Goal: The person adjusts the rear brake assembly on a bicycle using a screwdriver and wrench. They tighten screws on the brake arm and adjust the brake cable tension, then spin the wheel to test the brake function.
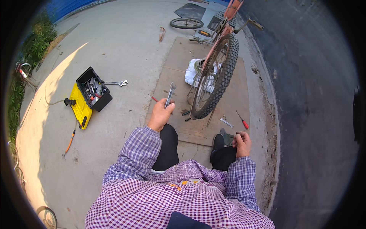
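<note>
My left hand (160,115) is closed round a wrench (170,94), whose open end points up and away from me. To the right, over my knee, my right hand (242,145) has its fingers curled together; anything small between them cannot be made out. Ahead of both hands stands a pink bicycle (228,28) with its knobby-tyred wheel (228,72) toward me, and neither hand touches it. A second wrench (226,122) and a red-handled screwdriver (245,124) lie on the ground beyond my right hand. A grey-green piece (228,137) lies beside my shoe.
On the left, a black toolbox (102,103) full of tools has its yellow lid (81,110) folded open. An adjustable wrench (121,83) lies beside it. A loose wheel (186,23) rests at the back. A brown board (179,70) lies under the bicycle, with white cloth (191,72) behind the wheel.
</note>
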### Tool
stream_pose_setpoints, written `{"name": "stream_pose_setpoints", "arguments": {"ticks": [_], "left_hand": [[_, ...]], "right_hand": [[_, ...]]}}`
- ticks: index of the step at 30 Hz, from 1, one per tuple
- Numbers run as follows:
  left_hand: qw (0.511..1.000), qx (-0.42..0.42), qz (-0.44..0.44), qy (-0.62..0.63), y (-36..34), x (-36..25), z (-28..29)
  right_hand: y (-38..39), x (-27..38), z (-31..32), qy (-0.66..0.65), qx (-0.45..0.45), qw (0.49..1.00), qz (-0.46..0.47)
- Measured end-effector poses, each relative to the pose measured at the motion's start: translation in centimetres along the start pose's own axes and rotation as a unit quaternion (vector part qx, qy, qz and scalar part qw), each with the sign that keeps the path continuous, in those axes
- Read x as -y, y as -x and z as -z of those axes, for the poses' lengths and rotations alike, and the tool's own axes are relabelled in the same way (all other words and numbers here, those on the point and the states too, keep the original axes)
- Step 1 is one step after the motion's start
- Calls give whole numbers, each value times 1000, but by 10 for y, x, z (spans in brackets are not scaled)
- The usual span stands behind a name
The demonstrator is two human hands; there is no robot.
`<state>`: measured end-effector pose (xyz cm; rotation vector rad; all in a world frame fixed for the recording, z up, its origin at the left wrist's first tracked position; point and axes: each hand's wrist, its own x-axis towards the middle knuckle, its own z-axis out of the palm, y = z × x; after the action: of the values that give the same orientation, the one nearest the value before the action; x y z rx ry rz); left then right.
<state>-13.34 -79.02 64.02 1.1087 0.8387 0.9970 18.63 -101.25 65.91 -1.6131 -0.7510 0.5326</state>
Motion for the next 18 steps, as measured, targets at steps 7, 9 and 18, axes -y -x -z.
{"name": "stream_pose_setpoints", "arguments": {"ticks": [7, 9, 18], "left_hand": [[997, -54, -33, -49, 28, -12, 9], [996, -57, -37, -59, 36, -17, 11], [973, -80, -54, -208, 45, -22, 40]], "right_hand": [[4, 14, -4, 0, 28, 1000, 4], [1, 13, -5, 16, 33, 999, 2], [1, 28, 0, 49, 29, 998, -22]]}}
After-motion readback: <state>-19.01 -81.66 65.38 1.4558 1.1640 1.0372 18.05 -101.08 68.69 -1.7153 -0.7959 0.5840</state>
